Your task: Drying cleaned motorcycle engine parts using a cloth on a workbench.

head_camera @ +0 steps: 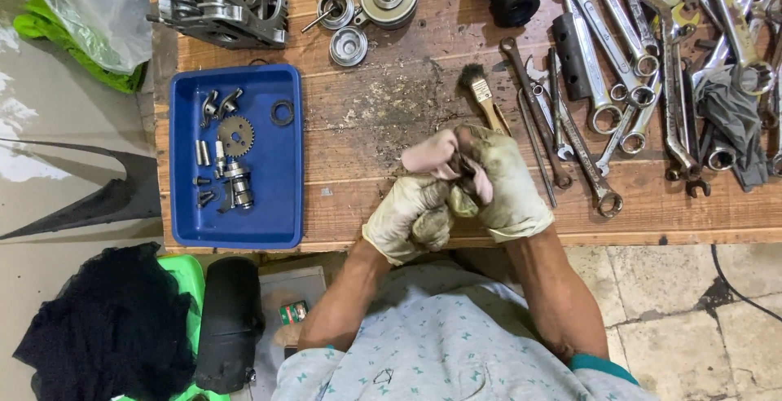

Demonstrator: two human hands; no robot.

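While both hands meet at the near edge of the wooden bench (pixel 391 107), we have a pink rag (pixel 432 156) pinched between them, wrapped round a small dark part (pixel 466 174) that barely shows. Our left hand (pixel 411 220) is curled nearly shut low on the bundle, fingers folded in under it. Our right hand (pixel 505 181) sits just above and to the right, also closed, thumb and fingers clamped over the rag's top. Can't tell the part's shape or long axis; the cloth and gloves hide most of it.

Key relation: the bundle lies between the two hands, touching both, with the right hand on top and nearer the tools. The paintbrush (pixel 482 91) lies just beyond the right hand, handle pointing towards it, bristles away. Spanners (pixel 619 83) fan out further right, well apart from the left hand. The blue tray (pixel 281 205) with the sprocket (pixel 236 134) and small fasteners sits off to the left, nearer the left hand but clear of it.
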